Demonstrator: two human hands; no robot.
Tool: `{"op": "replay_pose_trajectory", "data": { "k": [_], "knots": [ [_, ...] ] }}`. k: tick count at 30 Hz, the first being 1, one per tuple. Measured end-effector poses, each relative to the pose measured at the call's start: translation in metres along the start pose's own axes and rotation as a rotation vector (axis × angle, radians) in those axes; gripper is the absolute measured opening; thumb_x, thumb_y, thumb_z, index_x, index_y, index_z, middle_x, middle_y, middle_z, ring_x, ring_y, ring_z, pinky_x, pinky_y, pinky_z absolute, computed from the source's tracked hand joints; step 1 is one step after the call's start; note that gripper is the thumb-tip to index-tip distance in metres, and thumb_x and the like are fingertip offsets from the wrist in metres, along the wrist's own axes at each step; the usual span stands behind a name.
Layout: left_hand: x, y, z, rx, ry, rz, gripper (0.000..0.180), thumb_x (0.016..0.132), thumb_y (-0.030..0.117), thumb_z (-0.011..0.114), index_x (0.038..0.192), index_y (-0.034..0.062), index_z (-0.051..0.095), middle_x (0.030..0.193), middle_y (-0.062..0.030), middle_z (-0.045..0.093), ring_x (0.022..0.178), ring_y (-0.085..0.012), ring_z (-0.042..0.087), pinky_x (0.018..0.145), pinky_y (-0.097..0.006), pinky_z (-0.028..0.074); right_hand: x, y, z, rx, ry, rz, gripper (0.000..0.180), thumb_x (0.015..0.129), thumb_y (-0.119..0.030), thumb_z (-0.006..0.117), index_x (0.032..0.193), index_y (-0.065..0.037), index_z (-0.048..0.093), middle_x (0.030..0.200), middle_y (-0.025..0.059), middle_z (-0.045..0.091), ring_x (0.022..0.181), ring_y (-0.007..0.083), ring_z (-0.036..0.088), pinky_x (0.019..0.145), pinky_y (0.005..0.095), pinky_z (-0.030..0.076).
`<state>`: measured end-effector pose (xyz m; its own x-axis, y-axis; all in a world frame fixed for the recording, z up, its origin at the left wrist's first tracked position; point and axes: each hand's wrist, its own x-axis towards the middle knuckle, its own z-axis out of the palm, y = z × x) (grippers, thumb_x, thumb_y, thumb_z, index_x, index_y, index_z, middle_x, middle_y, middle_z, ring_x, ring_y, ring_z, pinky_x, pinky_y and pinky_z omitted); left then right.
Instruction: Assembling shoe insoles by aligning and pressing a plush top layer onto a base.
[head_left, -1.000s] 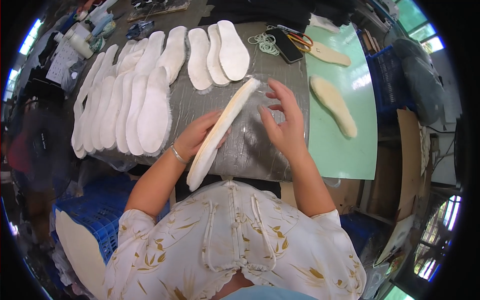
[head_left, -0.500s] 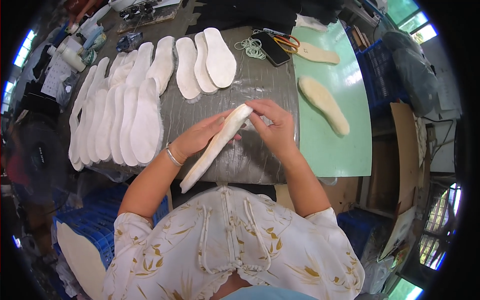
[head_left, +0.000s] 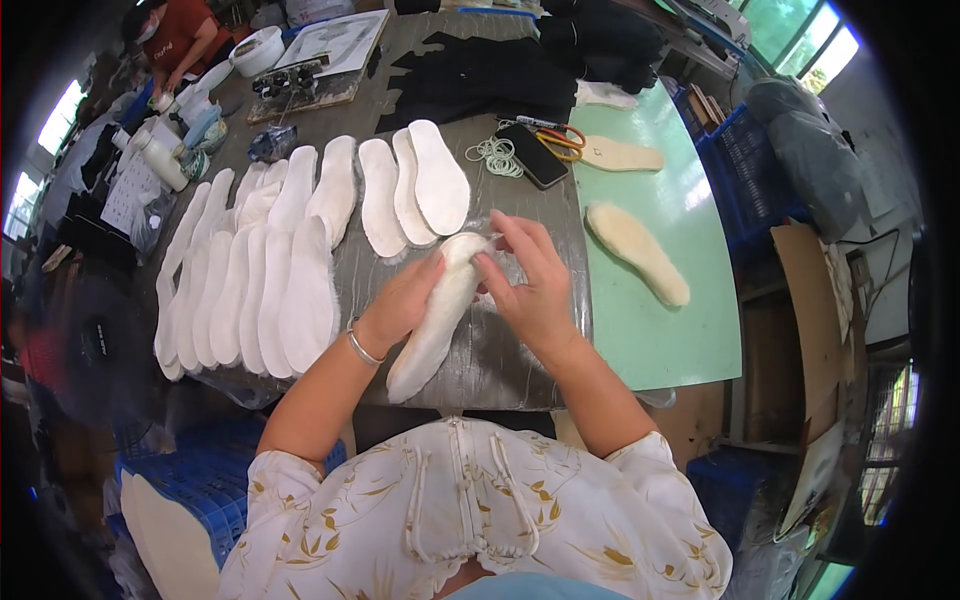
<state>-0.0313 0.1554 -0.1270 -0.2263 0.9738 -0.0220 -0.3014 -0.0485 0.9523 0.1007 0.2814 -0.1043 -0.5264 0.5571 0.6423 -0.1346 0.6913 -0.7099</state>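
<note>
Both hands, left (head_left: 400, 305), right (head_left: 528, 290), grip closed on fleecy insole (head_left: 437, 320), near table edge (head_left: 470, 405)

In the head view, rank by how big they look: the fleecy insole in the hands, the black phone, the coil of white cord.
1. Fleecy white insole, held by left hand and right hand
2. Black phone
3. Coil of white cord
The last two lie farther from the camera.

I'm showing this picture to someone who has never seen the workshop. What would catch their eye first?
Most likely the white fleecy insole at the centre, held over the grey work mat between the left hand and the right hand. Next, the long overlapping row of white insoles fanned along the mat's left and far side. Then the single fleecy insole lying alone on the green table to the right.
</note>
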Motion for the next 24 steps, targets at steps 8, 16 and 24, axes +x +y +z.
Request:
{"op": "replay_pose_trajectory", "data": {
  "k": [8, 16, 24],
  "knots": [
    [-0.003, 0.010, -0.008, 0.054, -0.075, 0.142, 0.062, 0.107, 0.046, 0.032, 0.143, -0.0031, 0.039, 0.125, -0.0156, 0.060, 0.112, -0.0221, 0.060, 0.100, -0.034, 0.045, 0.006, -0.010, 0.000, 0.048, -0.058, -0.034, 0.023, 0.086, 0.002, 0.068, 0.108, -0.002, 0.071, 0.101, 0.0116, 0.068, 0.068, 0.0185, 0.069, 0.060, 0.0286, 0.056],
    [-0.003, -0.002, 0.020, 0.119, -0.005, 0.339, 0.068, 0.106, 0.047, 0.031, 0.153, -0.0016, 0.022, 0.152, -0.0107, 0.035, 0.139, -0.0199, 0.034, 0.115, -0.034, 0.025, 0.004, -0.013, 0.010, -0.088, 0.047, -0.178, 0.020, 0.079, 0.001, 0.073, 0.098, -0.002, 0.070, 0.098, 0.0109, 0.069, 0.081, 0.0249, 0.070, 0.067, 0.0331, 0.056],
    [-0.009, 0.008, 0.017, 0.098, -0.072, 0.403, 0.073, 0.105, 0.050, 0.034, 0.155, -0.0003, 0.016, 0.147, -0.0146, 0.040, 0.130, -0.0242, 0.047, 0.111, -0.038, 0.034, 0.023, -0.019, -0.006, 0.452, -0.239, 0.225, 0.022, 0.098, -0.003, 0.054, 0.113, 0.003, 0.068, 0.104, 0.0112, 0.066, 0.082, 0.0131, 0.064, 0.067, 0.0256, 0.053]
  ]
}}
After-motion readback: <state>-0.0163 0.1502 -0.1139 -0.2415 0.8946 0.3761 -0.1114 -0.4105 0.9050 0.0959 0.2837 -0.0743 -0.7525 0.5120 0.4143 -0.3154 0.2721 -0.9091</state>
